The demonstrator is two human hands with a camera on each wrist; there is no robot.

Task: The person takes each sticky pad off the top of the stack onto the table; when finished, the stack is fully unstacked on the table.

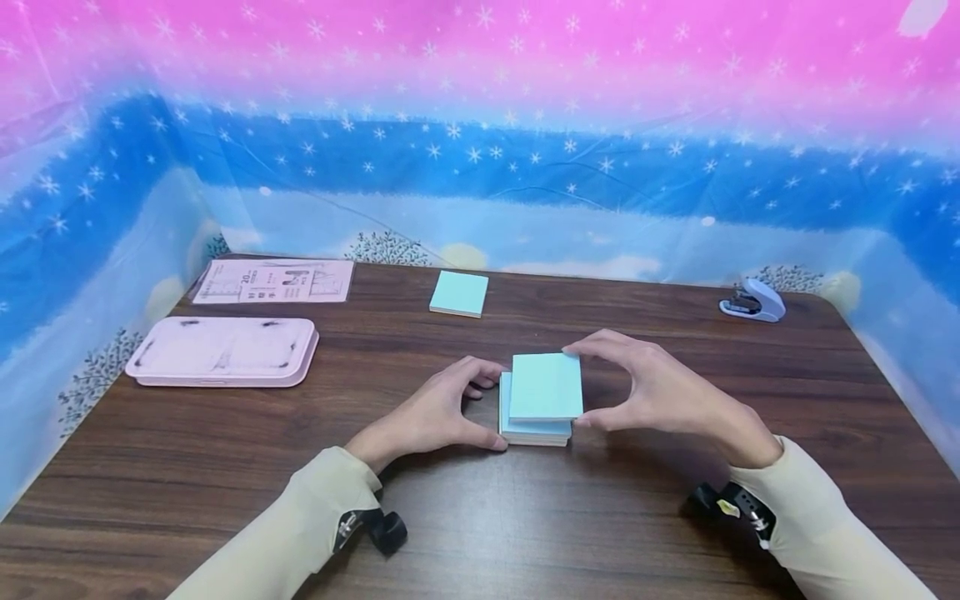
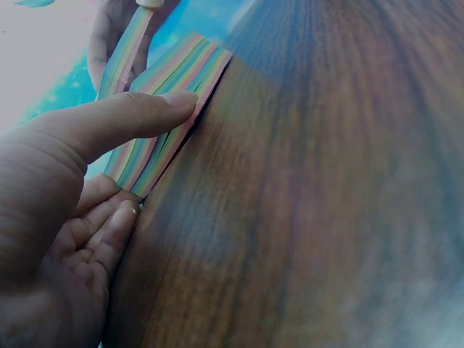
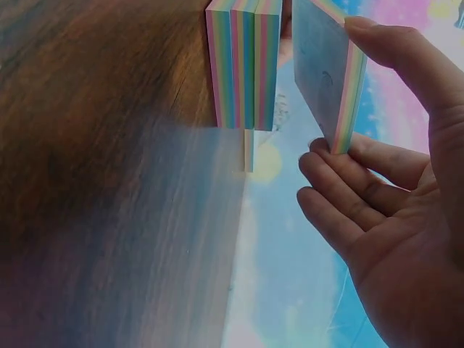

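wood-grain counter (image 1: pixel 675 517) carrying everything; pale pink tray (image 1: pixel 222 351) far out past the left grip, printed sheet (image 1: pixel 274 281) just beyond it. stack of note pads (image 1: pixel 534 432) resting on counter directly between the two grips, rainbow-banded edges visible in both wrist views. top pad (image 1: pixel 547 386) lifted clear of the stack, gap showing in the right wrist view (image 3: pixel 328 80), offset slightly toward the right grip. spare pad (image 1: pixel 459 293) lying alone, well beyond both grips. small stapler (image 1: pixel 753 301) far off beyond the right grip.

left hand (image 1: pixel 435 412): thumb and curled fingers clamped on the near-left side of the stack, bracing it against the counter. right hand (image 1: pixel 663 387): grasping the top pad, thumb on one edge, fingertips on the opposite edge.

progress, judged: one pad already apart on the counter, one more separated and airborne but not yet put down anywhere; several pads remaining in the stack. cannot tell whether pads being added or removed. roughly early-to-middle stage.
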